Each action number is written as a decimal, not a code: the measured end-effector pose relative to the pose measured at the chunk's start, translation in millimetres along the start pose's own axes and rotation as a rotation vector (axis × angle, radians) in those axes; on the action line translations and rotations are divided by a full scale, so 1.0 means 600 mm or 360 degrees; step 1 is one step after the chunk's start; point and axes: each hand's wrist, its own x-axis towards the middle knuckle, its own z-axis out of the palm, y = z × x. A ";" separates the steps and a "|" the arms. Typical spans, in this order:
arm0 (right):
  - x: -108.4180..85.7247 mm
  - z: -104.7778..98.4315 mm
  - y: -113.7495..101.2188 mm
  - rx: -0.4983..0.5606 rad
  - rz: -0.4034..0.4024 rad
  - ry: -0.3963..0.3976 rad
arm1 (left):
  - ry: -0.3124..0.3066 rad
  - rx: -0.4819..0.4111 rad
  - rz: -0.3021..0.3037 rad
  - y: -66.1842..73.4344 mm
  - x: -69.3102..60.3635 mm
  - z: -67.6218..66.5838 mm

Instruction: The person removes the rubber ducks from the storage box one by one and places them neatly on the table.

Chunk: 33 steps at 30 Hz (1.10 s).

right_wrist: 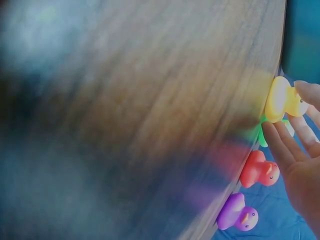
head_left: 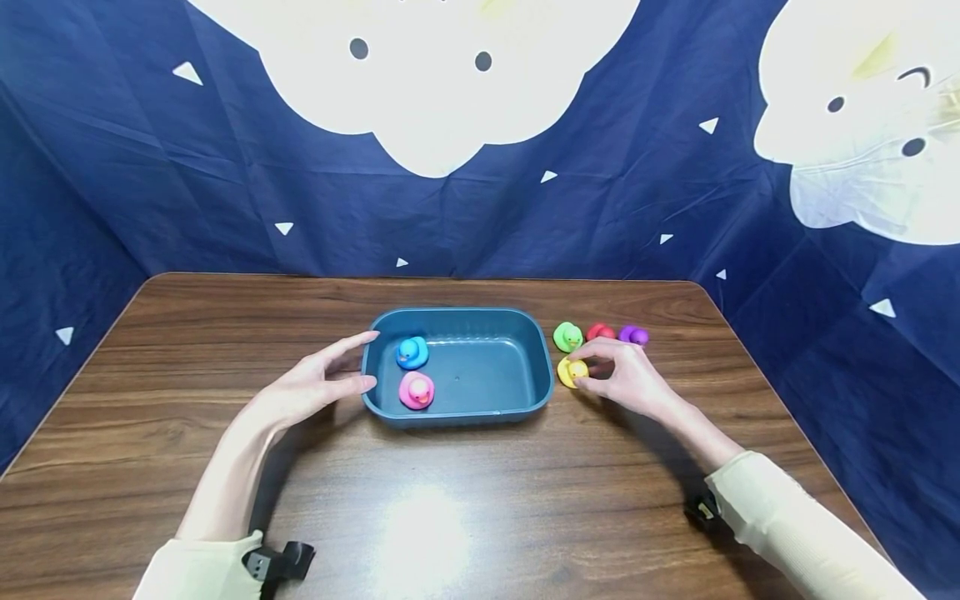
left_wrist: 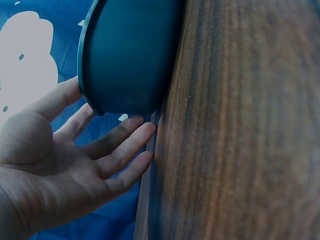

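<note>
A blue plastic bin (head_left: 457, 420) stands on the table with a blue rubber duck (head_left: 412, 353) and a pink rubber duck (head_left: 416, 390) at its left end. My left hand (head_left: 307, 387) touches the bin's left rim with thumb and a fingertip, its other fingers loosely spread below in the left wrist view. Just right of the bin, my right hand (head_left: 626, 375) pinches a yellow rubber duck (head_left: 572, 372) by the head between thumb and fingers; the duck appears low at the tabletop. Behind it sit a green duck (head_left: 567, 337), a red duck (head_left: 599, 332) and a purple duck (head_left: 633, 335).
The brown wooden table (head_left: 337, 517) has a bright glare spot near its front. A dark blue cloth (head_left: 465, 225) with white cloud faces hangs behind and at the sides. Each sleeve has a small black wrist camera (head_left: 281, 562) at its cuff.
</note>
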 end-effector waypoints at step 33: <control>0.066 0.002 -0.078 0.0097 -0.0365 0.0204 | 0.0017 0.0014 -0.0010 0.001 0.001 0.001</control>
